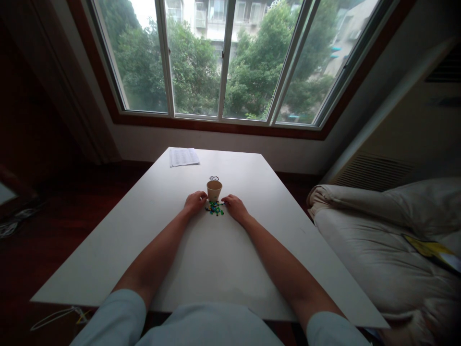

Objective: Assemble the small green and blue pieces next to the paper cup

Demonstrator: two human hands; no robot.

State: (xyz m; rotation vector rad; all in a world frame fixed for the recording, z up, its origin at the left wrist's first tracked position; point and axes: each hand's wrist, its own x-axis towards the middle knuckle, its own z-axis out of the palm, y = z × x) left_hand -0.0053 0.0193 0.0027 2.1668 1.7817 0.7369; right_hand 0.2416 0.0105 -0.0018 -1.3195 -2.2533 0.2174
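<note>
A brown paper cup [214,191] stands upright near the middle of the white table. In front of its base lies a loose heap of small green, blue, yellow and dark pieces [215,208], like beads. My left hand [196,201] rests just left of the cup and heap, its fingers curled in. On the other side, my right hand [235,206] has its fingertips pinched together at the heap's right edge. Whatever either hand may hold is too small to make out. A thin dark looped item [214,178] sits right behind the cup.
Printed paper sheets [183,156] lie at the far left corner of the white table [216,269]. Beyond it is a window [219,62]. A light sofa [360,230] with a yellow item [428,247] stands to the right. Cables [14,221] lie at the left.
</note>
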